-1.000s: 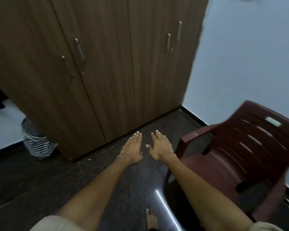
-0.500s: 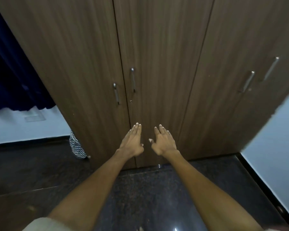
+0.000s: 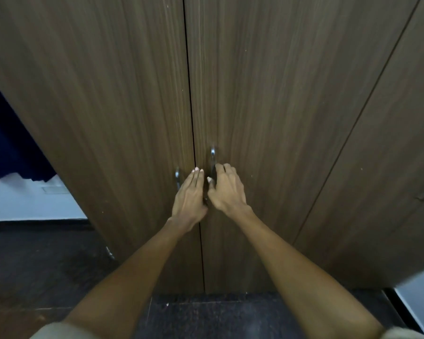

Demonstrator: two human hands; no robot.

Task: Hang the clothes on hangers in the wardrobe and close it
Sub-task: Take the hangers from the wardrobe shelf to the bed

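Wardrobe [image 3: 267,99] fills the view, doors shut, both hands at the centre seam.
Dark floor [image 3: 34,270] below, white wall [image 3: 22,204] at left. Left hand [image 3: 189,198] lies flat, fingers straight, over the left door handle [image 3: 177,176]. Right hand [image 3: 227,188] has fingers curled round the right door handle [image 3: 213,156], thumb beside the seam. Clothes and hangers out of sight.

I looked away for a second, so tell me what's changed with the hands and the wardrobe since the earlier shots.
Both hands moved forward to the middle door handles. The right hand now curls around the right handle; the left hand lies flat beside the left handle, its grip not visible. The wardrobe doors stayed closed.
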